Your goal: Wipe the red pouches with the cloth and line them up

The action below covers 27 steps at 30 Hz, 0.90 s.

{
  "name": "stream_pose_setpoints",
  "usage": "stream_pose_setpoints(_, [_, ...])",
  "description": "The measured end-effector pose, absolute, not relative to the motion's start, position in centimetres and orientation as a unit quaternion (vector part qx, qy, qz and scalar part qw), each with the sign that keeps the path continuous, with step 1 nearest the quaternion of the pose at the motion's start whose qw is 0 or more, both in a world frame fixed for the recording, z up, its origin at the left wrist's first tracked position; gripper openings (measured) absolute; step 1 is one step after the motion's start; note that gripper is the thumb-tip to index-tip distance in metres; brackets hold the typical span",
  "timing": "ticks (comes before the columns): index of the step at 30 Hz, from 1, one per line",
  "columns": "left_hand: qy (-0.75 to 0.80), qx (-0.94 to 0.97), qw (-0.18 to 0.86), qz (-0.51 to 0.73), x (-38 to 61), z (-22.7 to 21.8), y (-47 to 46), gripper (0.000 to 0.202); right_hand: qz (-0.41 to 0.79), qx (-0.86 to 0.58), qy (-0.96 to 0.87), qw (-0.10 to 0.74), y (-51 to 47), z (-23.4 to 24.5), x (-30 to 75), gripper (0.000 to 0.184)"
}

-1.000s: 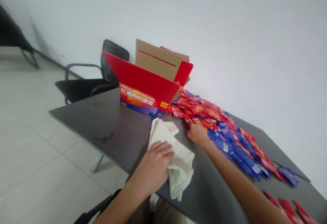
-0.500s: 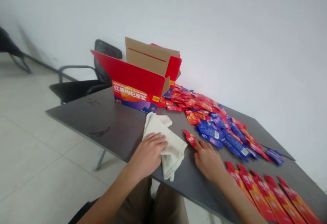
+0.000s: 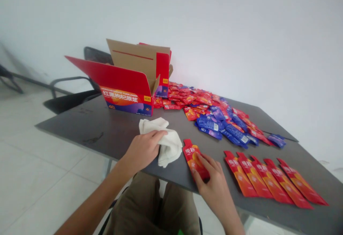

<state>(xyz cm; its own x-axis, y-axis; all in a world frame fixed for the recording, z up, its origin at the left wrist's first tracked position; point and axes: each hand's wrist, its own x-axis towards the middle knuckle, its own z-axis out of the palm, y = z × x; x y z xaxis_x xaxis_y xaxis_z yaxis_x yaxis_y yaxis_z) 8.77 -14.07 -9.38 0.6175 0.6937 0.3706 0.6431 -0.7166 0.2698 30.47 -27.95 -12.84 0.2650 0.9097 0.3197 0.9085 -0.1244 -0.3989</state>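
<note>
My left hand (image 3: 143, 148) pinches a white cloth (image 3: 169, 148) that lies crumpled on the grey table (image 3: 120, 129) near its front edge. Just right of the cloth, my right hand (image 3: 211, 174) has its thumb and fingers closed on the lower part of a red and orange pouch (image 3: 192, 153), whose spout end points away from me. Farther right, several similar red pouches (image 3: 264, 177) lie in a slanted, overlapping row. Beyond my hands spreads a heap of red pouches (image 3: 193, 98) mixed with blue pouches (image 3: 233, 133).
An open red and purple carton (image 3: 125, 101) stands at the table's left rear, its flaps raised. Behind it is a second carton (image 3: 163, 81). A black chair (image 3: 71, 101) stands past the table's left side, and a white wall (image 3: 227, 31) rises behind.
My left hand now grips the cloth, bunching it, where it lay flat over it before. The pouch under my right hand has come nearer and shows more of its front. The view has shifted right.
</note>
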Motion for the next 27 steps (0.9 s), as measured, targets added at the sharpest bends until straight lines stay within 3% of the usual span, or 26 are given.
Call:
stream_pose_setpoints(8, [0.369, 0.880, 0.070, 0.292, 14.3, -5.8, -14.6, 0.037, 0.036, -0.719, -0.606, 0.339, -28.2, -13.9, 29.1, 0.058])
stream_pose_setpoints(17, [0.271, 0.954, 0.015, 0.131, 16.2, -9.8, -20.3, 0.026, 0.086, -0.693, -0.610, 0.375, -29.3, -12.5, 29.5, 0.022])
stream_pose_setpoints(21, [0.228, 0.959, -0.006, 0.168, 15.3, -11.8, -21.5, 0.042, 0.031, -0.682, -0.627, 0.376, -29.2, -12.9, 29.5, 0.024])
stream_pose_setpoints(27, [0.240, 0.959, 0.029, 0.149, 16.5, -10.9, -20.4, 0.039, 0.042, -0.688, -0.606, 0.397, -29.1, -12.9, 29.6, 0.020])
